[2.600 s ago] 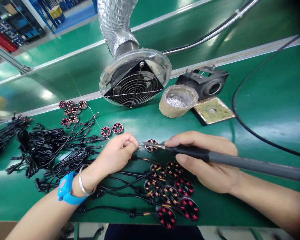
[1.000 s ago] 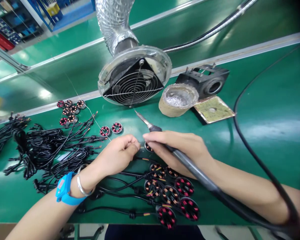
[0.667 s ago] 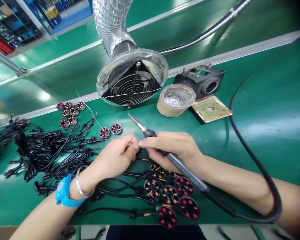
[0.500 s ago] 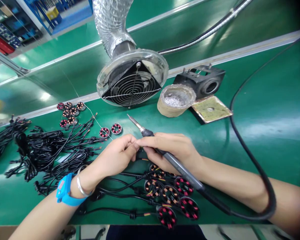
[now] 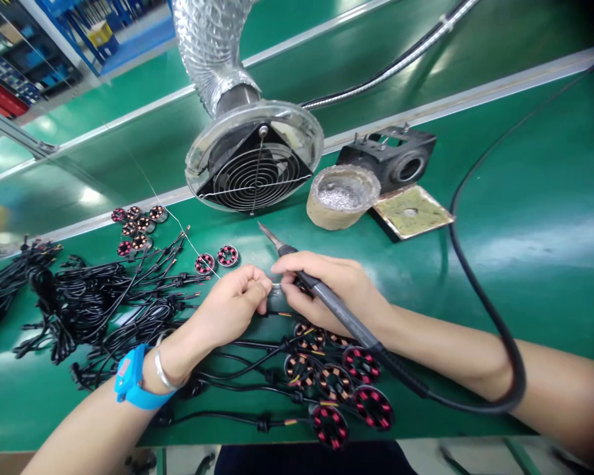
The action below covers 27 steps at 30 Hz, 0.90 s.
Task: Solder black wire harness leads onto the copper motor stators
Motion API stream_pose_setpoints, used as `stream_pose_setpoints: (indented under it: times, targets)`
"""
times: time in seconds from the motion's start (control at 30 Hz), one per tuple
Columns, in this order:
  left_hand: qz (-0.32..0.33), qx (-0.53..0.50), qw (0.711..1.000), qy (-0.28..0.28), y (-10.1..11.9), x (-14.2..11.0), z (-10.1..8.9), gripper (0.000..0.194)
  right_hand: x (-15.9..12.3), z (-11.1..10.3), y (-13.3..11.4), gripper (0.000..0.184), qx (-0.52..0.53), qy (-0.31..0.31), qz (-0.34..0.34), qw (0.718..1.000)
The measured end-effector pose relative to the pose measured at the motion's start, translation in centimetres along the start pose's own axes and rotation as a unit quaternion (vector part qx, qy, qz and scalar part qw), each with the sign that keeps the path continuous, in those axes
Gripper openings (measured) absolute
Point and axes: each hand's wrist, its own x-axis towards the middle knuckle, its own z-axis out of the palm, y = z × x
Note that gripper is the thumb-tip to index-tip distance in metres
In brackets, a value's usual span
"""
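My right hand (image 5: 344, 284) is closed round the dark handle of a soldering iron (image 5: 344, 320), whose metal tip points up and to the left, touching nothing. Between the fingers of my left hand (image 5: 235, 300) is pinched a thin silvery solder wire (image 5: 192, 244). It runs in from the upper left, and a short end shows between my two hands. Just beyond the left hand lie two small motor stators (image 5: 228, 256) with red windings. Below my hands sit several more stators (image 5: 334, 384), with black cables (image 5: 247, 420) leading to them. My right fingers partly hide what lies under them.
Bundles of black cables (image 5: 84, 290) cover the left side, with several loose stators (image 5: 139, 227) behind. A round fume extractor (image 5: 255, 181) hangs ahead. To its right stand a pot of silvery material (image 5: 344, 211), a black iron stand (image 5: 393, 158) and a yellowish sponge tray (image 5: 416, 214). The iron's cord (image 5: 480, 284) loops at right.
My hands have moved slightly apart, so the short wire end between them now shows. The iron's handle has shifted a little left and up. The whole view has also shifted slightly.
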Motion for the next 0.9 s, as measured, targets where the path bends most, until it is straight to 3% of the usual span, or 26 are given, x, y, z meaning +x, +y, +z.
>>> stream_pose_setpoints:
  times: [0.27,0.6,0.9]
  targets:
    - [0.010,0.018,0.998,0.054,0.0,0.2,0.6,0.024,0.1,-0.2,0.0,0.027,0.011,0.014,0.018,1.000]
    - [0.021,0.075,0.994,0.072,0.3,-0.2,0.9,0.024,-1.2,-4.7,-1.3,0.025,0.007,0.025,-0.016,1.000]
    - [0.023,0.088,0.993,0.074,0.5,-0.1,0.9,0.023,-1.2,-4.6,-1.4,0.020,0.055,0.035,-0.002,0.998]
